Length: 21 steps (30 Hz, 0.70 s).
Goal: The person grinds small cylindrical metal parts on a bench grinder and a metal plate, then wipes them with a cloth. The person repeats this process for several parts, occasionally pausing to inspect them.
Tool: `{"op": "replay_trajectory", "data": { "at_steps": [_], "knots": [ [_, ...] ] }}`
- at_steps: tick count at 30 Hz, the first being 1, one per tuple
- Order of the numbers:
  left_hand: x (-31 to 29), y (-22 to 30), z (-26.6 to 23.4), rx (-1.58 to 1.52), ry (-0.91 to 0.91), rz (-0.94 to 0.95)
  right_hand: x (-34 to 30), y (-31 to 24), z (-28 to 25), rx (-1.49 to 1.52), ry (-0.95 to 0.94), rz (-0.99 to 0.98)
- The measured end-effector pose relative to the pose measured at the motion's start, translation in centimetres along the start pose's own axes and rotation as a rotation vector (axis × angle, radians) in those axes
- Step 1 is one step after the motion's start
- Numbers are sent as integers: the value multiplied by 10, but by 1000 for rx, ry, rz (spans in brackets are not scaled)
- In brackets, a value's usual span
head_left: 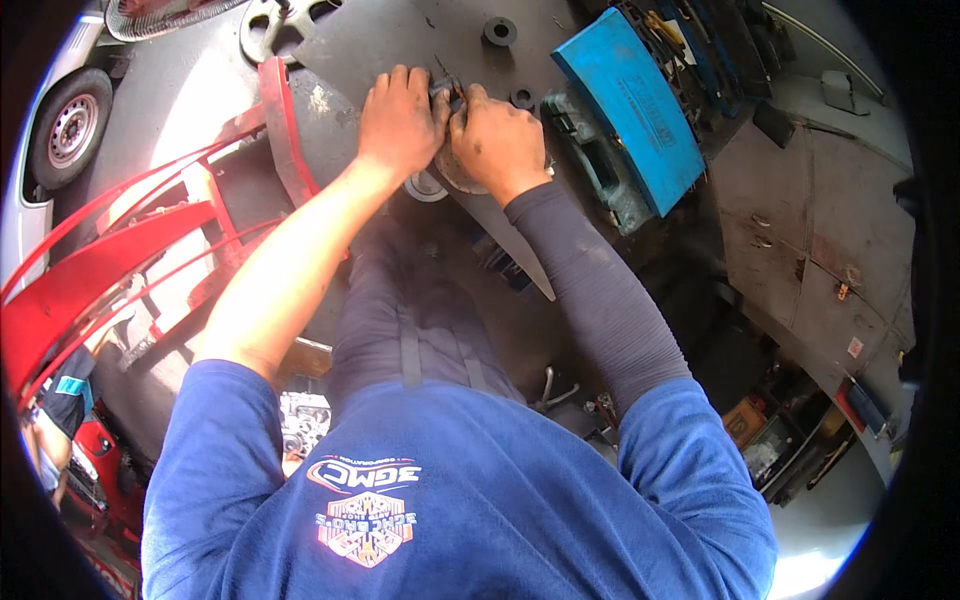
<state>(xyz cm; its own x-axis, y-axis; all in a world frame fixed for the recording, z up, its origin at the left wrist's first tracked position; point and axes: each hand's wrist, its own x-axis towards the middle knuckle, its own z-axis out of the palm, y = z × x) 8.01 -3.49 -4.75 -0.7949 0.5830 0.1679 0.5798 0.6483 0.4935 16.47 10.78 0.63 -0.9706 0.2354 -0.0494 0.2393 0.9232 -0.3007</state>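
Note:
My left hand (402, 122) and my right hand (497, 145) meet over a dark grey worktop (375, 50). Between their thumbs and fingers is a small dark part (450, 93), mostly covered, so I cannot tell its kind. Both hands are closed about it. A round, worn metal piece (458, 175) shows below my right hand, partly hidden by it. Next to it, under my left wrist, lies a pale metal ring (427, 187). Just beyond my right fingers is a small dark ring (522, 97), with a larger black bushing (499, 32) farther off.
A blue tool case lid (640, 110) and its moulded tray (605, 175) stand at the right. Red metal frame parts (287, 130) rise at the left. A spoked metal wheel (268, 35) lies at the far edge. Brown cabinets (790, 220) line the right; another person (62, 410) is lower left.

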Motion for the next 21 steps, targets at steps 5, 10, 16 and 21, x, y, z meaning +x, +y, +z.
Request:
{"op": "replay_trajectory", "data": {
  "at_steps": [5, 10, 16, 21],
  "knots": [
    [11, -3, 4, 7, -31, -10, 6, -10, 6, 30, -36, 98],
    [11, -7, 16, 2, 41, -43, 4, -13, 12, 145, -6, 168],
    [8, -9, 37, 84, 191, -21, -9, -11, -15, 74, -145, 161],
    [9, -5, 35, 91, 237, -12, -14, -5, -42, -21, -224, 109]
  ]
}}
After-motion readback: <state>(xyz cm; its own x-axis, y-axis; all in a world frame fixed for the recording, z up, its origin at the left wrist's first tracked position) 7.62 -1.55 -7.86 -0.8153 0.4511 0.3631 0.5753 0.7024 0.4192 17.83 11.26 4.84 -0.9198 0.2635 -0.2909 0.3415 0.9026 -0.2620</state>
